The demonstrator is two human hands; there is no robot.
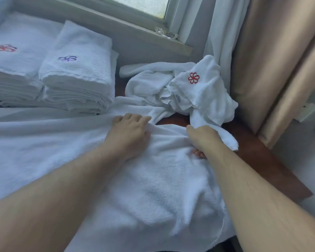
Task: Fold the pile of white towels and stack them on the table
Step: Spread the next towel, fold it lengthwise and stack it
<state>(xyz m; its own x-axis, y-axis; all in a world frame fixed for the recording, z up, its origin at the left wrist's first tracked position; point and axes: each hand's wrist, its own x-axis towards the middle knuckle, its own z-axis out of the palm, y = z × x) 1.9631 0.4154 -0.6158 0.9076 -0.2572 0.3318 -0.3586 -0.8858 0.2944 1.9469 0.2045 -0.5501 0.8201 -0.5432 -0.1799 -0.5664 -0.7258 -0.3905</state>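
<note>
Head view: a person is leaning over a dark wooden table [258, 153] beside a window, both bare forearms reaching forward across white terry cloth.
Towel in hand: a large white towel [153, 188] is lying spread and rumpled across the near part of the table, draping toward the person; it is not yet folded.
Left hand: the left hand [129, 131] is resting palm down on the towel's far edge, fingers spread and pressing the cloth flat, gripping nothing.
Right hand: the right hand [202, 137] is closing around a bunched corner of the same towel near the table's right side, fingers curled under the fabric.
Unfolded pile: a crumpled heap of towels [180, 88], one showing a red flower emblem, is sitting just beyond the hands against the curtain [218, 33].
Finished stacks: two folded stacks are standing at the far left, one topped by a purple emblem [76, 70], the other by a red emblem [9, 59], just beside each other.
Progress: by the look of it, well over half the work is done; the spread towel and the small heap are remaining.
</note>
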